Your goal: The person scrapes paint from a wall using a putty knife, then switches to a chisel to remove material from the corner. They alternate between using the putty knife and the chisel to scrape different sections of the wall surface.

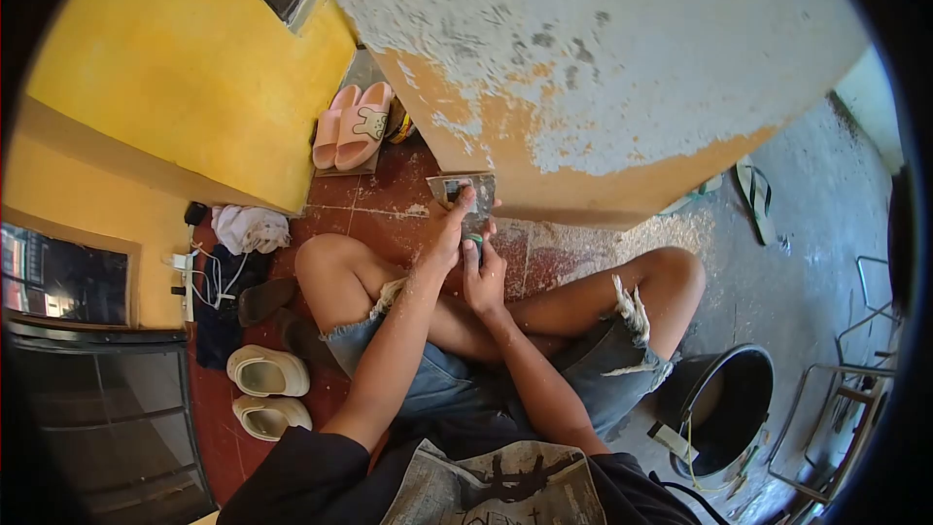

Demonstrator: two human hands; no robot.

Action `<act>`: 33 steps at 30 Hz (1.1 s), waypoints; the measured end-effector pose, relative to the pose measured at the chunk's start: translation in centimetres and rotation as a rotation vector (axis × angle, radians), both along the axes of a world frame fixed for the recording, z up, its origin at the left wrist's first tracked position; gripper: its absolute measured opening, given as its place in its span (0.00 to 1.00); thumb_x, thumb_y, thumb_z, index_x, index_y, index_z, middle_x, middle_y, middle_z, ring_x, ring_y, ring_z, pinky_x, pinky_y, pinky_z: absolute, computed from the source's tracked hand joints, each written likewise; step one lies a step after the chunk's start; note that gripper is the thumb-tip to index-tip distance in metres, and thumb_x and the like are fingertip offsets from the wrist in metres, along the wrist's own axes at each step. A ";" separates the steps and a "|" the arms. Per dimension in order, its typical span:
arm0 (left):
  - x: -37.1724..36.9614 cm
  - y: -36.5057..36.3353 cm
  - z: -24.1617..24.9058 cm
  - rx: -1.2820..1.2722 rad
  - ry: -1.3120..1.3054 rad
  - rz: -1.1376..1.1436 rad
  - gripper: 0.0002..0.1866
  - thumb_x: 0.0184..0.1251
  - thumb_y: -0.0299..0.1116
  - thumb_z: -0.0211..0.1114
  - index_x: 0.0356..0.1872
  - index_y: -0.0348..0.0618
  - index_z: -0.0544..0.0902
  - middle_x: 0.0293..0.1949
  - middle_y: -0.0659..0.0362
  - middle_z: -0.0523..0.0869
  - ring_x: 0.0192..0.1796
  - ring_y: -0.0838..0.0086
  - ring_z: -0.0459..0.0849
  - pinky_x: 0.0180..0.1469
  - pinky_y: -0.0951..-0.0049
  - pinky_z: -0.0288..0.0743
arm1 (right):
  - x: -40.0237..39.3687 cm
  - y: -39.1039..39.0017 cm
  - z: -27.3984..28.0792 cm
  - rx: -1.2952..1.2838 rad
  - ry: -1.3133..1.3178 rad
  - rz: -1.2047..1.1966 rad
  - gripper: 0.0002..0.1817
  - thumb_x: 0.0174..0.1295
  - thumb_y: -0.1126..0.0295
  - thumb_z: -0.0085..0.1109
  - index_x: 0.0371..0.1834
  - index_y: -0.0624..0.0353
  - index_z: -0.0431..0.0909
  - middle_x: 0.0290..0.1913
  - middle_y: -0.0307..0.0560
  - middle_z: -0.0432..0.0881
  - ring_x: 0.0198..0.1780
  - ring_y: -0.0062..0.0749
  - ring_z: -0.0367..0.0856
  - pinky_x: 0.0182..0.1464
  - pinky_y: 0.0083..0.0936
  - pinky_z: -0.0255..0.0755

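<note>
My right hand (485,280) gripped the scraper (481,196) low while my left hand (446,233) pinched its blade, best steadied with fingertips behind the edge.

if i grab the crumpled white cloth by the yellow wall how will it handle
The crumpled white cloth will probably go floppy and sag, given its loose folds. It looks fairly light, being just a small bunched heap. Pushed, it would likely bunch up rather than roll, as it slumps with no firm shape.

fingers (494,261) partly hide the scraper (480,196) and its green handle (474,238); shirt print (494,494) is cut off.
</note>
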State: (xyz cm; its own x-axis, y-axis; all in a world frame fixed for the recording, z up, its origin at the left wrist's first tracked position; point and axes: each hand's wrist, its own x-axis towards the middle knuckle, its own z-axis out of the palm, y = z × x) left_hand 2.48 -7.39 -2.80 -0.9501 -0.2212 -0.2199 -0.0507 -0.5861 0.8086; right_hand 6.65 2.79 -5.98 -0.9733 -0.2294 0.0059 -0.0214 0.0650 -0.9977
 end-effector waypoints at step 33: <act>-0.8 0.1 1.3 0.065 0.059 0.005 0.15 0.69 0.39 0.68 0.47 0.42 0.76 0.35 0.44 0.88 0.23 0.64 0.86 0.22 0.70 0.79 | -1.4 0.6 1.3 0.048 -0.025 -0.021 0.17 0.74 0.61 0.53 0.43 0.68 0.79 0.24 0.60 0.81 0.27 0.41 0.86 0.34 0.36 0.76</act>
